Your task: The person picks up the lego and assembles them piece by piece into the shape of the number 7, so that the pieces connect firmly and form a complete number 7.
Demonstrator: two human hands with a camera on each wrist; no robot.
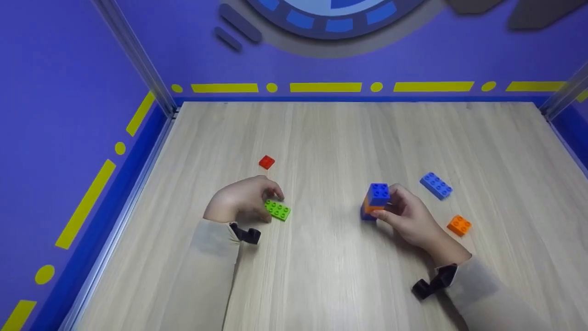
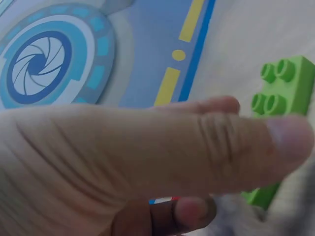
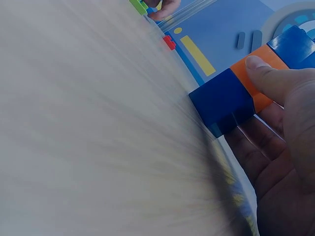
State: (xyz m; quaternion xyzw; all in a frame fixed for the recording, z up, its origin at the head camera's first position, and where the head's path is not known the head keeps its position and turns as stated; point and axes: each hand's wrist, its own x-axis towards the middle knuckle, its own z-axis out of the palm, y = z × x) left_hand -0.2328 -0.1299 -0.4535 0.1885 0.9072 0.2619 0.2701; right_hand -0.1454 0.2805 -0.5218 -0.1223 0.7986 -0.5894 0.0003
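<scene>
My right hand point(image 1: 411, 218) grips a small upright tower of toy bricks between thumb and fingers. Its top brick point(image 1: 379, 194) is blue with studs showing, an orange brick point(image 3: 259, 73) sits in the middle under the thumb, and another blue brick point(image 3: 224, 101) forms the base, close over the table. Over on the left, my left hand point(image 1: 243, 197) straddles a lime-green eight-stud brick point(image 1: 278, 210), thumb on the near side and fingers on the far side. In the left wrist view the thumb point(image 2: 236, 147) covers part of that green brick.
A flat red brick point(image 1: 267, 162) lies beyond my left hand. To the right of my right hand are a blue eight-stud brick point(image 1: 436, 185) and an orange four-stud brick point(image 1: 459, 225). Purple-blue panels point(image 1: 312, 69) wall the wooden table point(image 1: 321, 147) at back and sides.
</scene>
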